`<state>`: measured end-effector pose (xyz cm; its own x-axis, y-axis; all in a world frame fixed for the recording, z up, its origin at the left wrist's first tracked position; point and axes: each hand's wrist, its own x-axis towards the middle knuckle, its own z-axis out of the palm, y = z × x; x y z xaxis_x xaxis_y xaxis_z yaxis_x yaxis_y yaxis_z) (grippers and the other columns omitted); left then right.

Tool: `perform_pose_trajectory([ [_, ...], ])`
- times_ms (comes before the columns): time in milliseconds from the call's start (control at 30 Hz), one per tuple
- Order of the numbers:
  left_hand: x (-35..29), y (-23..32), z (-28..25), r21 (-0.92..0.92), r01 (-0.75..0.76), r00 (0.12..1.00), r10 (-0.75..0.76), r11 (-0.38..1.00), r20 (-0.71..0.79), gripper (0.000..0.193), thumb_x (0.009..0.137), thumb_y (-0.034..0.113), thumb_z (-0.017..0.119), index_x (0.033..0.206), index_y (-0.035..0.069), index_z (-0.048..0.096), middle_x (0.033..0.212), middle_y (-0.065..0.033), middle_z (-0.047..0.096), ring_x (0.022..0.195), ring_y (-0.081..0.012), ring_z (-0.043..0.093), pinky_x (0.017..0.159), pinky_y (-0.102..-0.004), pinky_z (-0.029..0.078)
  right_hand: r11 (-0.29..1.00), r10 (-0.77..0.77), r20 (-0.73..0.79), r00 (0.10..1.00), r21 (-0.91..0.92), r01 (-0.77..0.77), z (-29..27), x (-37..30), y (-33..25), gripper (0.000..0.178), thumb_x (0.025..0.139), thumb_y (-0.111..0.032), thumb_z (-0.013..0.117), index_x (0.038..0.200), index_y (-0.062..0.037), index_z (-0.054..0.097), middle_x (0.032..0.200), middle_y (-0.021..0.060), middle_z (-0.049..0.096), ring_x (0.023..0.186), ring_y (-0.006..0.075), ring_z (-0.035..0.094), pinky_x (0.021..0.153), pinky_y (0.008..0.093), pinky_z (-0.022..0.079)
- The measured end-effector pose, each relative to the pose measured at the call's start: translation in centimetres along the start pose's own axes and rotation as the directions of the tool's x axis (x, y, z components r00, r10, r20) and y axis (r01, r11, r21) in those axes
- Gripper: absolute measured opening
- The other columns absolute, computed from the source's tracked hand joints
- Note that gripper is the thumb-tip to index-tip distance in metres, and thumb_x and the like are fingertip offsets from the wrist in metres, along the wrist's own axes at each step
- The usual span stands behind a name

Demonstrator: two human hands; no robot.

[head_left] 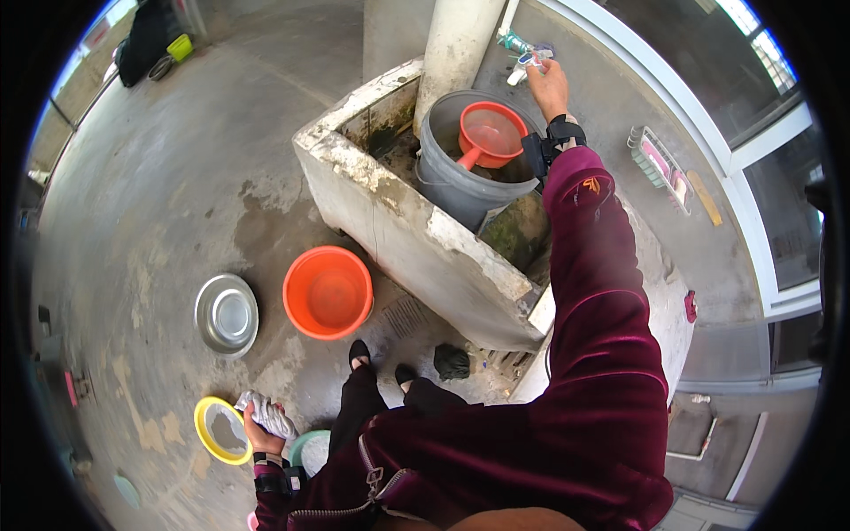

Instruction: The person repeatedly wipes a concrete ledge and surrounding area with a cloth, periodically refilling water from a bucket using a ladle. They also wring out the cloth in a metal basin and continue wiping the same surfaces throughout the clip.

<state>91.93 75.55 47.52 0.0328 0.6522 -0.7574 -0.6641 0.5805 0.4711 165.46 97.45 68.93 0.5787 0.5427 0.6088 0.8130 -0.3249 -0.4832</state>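
Observation:
My right hand (549, 90) is stretched out over the stone trough. Its fingers are closed on a tap (529, 60) with a green wrapped joint, at the end of a white pipe. Low on the left, my left hand (264, 439) grips a crumpled grey-white cloth (270, 416). Beside that cloth, a yellow-rimmed basin (205, 434) holds greyish contents. Below my right wrist, a large grey bucket (443, 181) stands in the trough. A red dipper (492, 133) rests in the bucket's mouth.
The trough wall (398, 230) has a chipped rim. On the floor stand an orange tub (328, 292), a steel basin (227, 315) and a green basin (310, 451) by my leg. A dark bag (452, 361) lies near my feet. A wire basket (660, 168) sits right of my arm.

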Motion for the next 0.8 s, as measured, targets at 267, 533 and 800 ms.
perform_pose_trajectory([
  [267, 8.0, 6.2, 4.7, 0.102, 0.034, 0.999, -0.032, 0.994, -0.021, 0.029, 0.082, 0.037, 0.058, 0.092, 0.01, 0.058, 0.078, -0.0047, 0.06, 0.072, -0.0243, 0.059, 0.068, -0.0351, 0.05, 0.958, 0.228, 0.056, 0.972, -0.189, -0.214, 5.0, 2.4, 1.0, 0.062, 0.076, -0.045, 0.061, 0.117, 0.0006, 0.053, 0.11, 0.0234, 0.06, 0.106, 0.036, 0.056, 0.089, 0.0413, 0.044],
  [533, 9.2, 5.4, 8.5, 0.146, 0.054, 0.998, -0.055, 0.988, 0.003, 0.026, 0.084, 0.034, 0.056, 0.092, 0.01, 0.06, 0.079, -0.005, 0.062, 0.073, -0.0224, 0.059, 0.069, -0.0341, 0.05, 0.968, 0.109, -0.011, 0.994, -0.226, -0.109, 8.6, 4.4, 3.7, 0.041, 0.077, -0.033, 0.06, 0.108, -0.0061, 0.056, 0.105, 0.0196, 0.061, 0.095, 0.0394, 0.059, 0.084, 0.0449, 0.046],
  [800, 10.6, 2.4, 11.3, 0.144, 0.142, 0.99, -0.141, 0.979, -0.02, 0.031, 0.082, 0.038, 0.057, 0.094, 0.009, 0.058, 0.081, -0.008, 0.061, 0.076, -0.0261, 0.059, 0.071, -0.0366, 0.05, 0.827, -0.007, 0.476, 0.879, 0.497, -0.263, 5.0, 6.4, 11.1, 0.035, 0.088, -0.024, 0.061, 0.121, -0.0117, 0.057, 0.113, 0.0019, 0.061, 0.102, 0.0122, 0.059, 0.082, 0.0276, 0.047],
])
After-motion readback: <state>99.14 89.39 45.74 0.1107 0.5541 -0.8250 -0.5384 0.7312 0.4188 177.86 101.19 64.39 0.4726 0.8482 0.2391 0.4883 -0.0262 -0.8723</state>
